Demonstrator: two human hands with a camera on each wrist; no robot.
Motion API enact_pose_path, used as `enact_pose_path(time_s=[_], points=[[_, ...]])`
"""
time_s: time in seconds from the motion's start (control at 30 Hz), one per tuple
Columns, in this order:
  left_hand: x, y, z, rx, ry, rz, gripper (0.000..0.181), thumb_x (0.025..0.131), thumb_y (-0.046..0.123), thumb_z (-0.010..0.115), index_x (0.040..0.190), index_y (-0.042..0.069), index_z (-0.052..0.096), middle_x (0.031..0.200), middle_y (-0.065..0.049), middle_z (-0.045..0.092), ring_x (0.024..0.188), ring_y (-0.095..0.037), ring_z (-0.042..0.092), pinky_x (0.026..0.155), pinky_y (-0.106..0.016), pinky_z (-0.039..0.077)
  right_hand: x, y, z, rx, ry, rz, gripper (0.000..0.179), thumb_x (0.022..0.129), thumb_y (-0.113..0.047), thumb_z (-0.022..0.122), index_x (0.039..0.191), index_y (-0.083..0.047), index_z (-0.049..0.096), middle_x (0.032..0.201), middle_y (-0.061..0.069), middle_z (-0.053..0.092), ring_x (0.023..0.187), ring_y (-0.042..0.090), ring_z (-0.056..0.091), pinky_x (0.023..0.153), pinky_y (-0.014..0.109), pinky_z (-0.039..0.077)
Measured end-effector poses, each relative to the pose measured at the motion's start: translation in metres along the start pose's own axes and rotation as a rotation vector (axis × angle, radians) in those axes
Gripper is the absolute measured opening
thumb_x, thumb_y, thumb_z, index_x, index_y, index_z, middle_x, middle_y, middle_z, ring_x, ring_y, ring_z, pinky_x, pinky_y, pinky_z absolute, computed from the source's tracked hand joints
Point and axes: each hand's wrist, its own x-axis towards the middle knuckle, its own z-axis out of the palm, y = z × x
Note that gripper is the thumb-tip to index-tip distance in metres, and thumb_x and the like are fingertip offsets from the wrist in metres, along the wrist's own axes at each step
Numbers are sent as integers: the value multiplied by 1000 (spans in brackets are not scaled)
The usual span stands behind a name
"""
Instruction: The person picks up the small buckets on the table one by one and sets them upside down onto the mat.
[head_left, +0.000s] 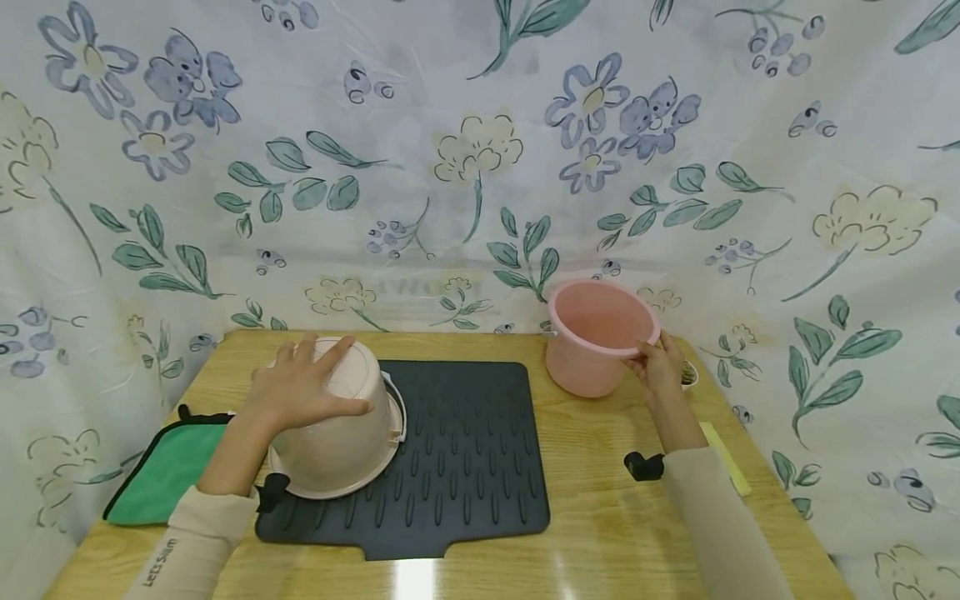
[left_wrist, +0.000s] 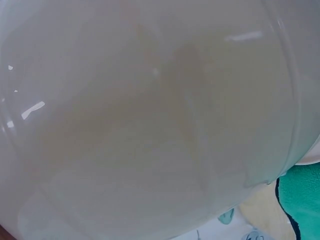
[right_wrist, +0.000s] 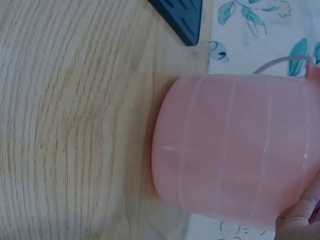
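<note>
On the dark drying mat a beige bucket stands upside down, its white handle lying at its right side. My left hand rests over its upturned base with fingers and thumb spread. The bucket's pale wall fills most of the left wrist view. At the back right, a pink bucket stands upright, tilted slightly. My right hand pinches its rim on the near right side. In the right wrist view the ribbed pink wall shows, with part of the thumb against it.
A green cloth with black edging lies left of the mat. Beyond the right hand are a small white bowl, partly hidden, and a yellow strip. A floral curtain hangs behind the wooden table.
</note>
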Motion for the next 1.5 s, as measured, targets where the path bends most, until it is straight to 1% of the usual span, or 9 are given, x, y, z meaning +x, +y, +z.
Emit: enact_pose_path(time_s=[0.07, 0.33, 0.53, 0.6, 0.8, 0.93, 1.03, 1.2, 1.5], points=[[0, 0, 0, 0, 1, 1, 117, 69, 88, 57, 160, 23, 20, 157, -34, 19, 139, -62, 19, 88, -84, 29, 0, 0, -1, 21, -2, -1, 65, 101, 5, 41, 160, -12, 20, 136, 13, 44, 59, 7, 58, 58, 20, 56], [0, -1, -1, -14, 4, 7, 118, 69, 88, 57, 160, 23, 20, 156, -33, 18, 139, -61, 19, 86, -84, 29, -6, -2, -5, 100, -2, -6, 59, 101, 7, 36, 158, -8, 24, 121, 8, 45, 68, 9, 52, 60, 21, 57], [0, -2, 0, -22, 2, 5, 117, 69, 88, 56, 160, 24, 19, 157, -33, 17, 139, -61, 19, 86, -85, 27, -14, 0, -11, 144, -15, -24, 57, 101, 8, 33, 156, -7, 28, 135, 12, 40, 72, 11, 55, 65, 22, 57], [0, -2, 1, -24, 2, 5, 117, 69, 88, 56, 160, 24, 19, 157, -33, 17, 139, -61, 19, 87, -85, 27, -18, 1, -15, 198, -16, -14, 57, 102, 8, 32, 156, -7, 28, 136, 12, 41, 70, 12, 57, 64, 24, 58], [-1, -1, 2, -32, 8, 3, 118, 69, 88, 56, 160, 23, 20, 157, -32, 16, 139, -61, 18, 88, -85, 26, -27, 5, -26, 341, 12, 43, 54, 103, 5, 36, 155, -6, 32, 110, 8, 52, 64, 15, 55, 60, 26, 55], [-1, -2, 4, -32, 11, -3, 118, 69, 89, 56, 160, 25, 19, 158, -31, 15, 139, -61, 16, 89, -85, 25, -31, 9, -31, 423, 14, 58, 44, 101, 6, 40, 144, -2, 45, 91, 9, 58, 66, 17, 58, 60, 28, 56], [-1, -2, 5, -34, 6, -7, 118, 68, 90, 55, 161, 27, 16, 159, -31, 13, 140, -61, 14, 90, -86, 23, -33, 10, -33, 487, 10, 59, 37, 100, 7, 42, 134, -1, 54, 85, 10, 60, 62, 19, 59, 58, 29, 57], [0, -2, 5, -36, 4, -7, 118, 68, 90, 55, 161, 28, 16, 159, -31, 12, 141, -61, 13, 90, -86, 22, -38, 9, -35, 551, 5, 83, 33, 99, 6, 44, 128, -2, 59, 86, 12, 61, 62, 20, 58, 58, 29, 57], [-1, -3, 5, -31, 1, -5, 117, 69, 90, 54, 161, 28, 15, 159, -31, 12, 141, -62, 12, 90, -87, 22, -49, 6, -41, 643, 4, 134, 22, 100, 7, 44, 103, 5, 66, 83, 13, 57, 66, 21, 56, 61, 29, 57]])
